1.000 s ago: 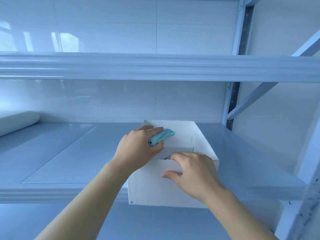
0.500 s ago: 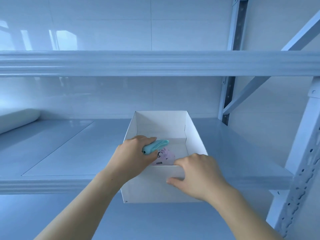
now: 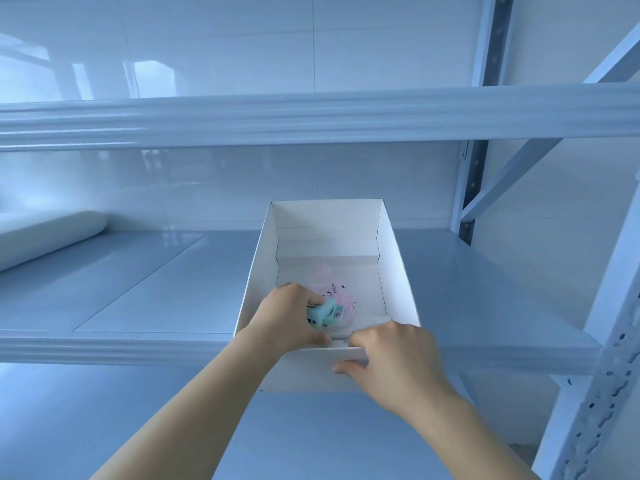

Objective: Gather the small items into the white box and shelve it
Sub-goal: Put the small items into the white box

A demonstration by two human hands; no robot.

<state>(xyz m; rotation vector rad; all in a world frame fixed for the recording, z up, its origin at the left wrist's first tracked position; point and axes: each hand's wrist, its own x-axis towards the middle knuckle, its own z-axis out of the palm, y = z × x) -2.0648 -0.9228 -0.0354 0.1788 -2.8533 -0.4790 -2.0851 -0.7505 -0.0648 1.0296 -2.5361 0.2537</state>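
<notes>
**Head view: two hands at a white box on a shelf edge**

Head view, looking forward and slightly up into a pale blue-grey metal shelving unit. An upper shelf point(image 3: 311, 116) runs across above both hands. Far to the left of the fingers, a white roll point(image 3: 48, 237) lies on the middle shelf point(image 3: 138, 289). To the right of the fingers stands a perforated upright post point(image 3: 602, 375), with a diagonal brace point(image 3: 512, 174) behind it.

The white box point(image 3: 398, 265), open at the top, sits on the middle shelf with its near end sticking out past the front edge. The left hand point(image 3: 287, 320) reaches over the box's near left corner, its fingers curled closed around a small teal item point(image 3: 325, 311) held inside the box. Just beyond those fingers, a pink item point(image 3: 337, 292) with dark printed marks lies on the box floor, partly hidden by the teal one. The right hand point(image 3: 391, 358) grips the box's near wall, fingers hooked over the rim and thumb pressed against the outside face. The two hands almost touch along the rim.
</notes>
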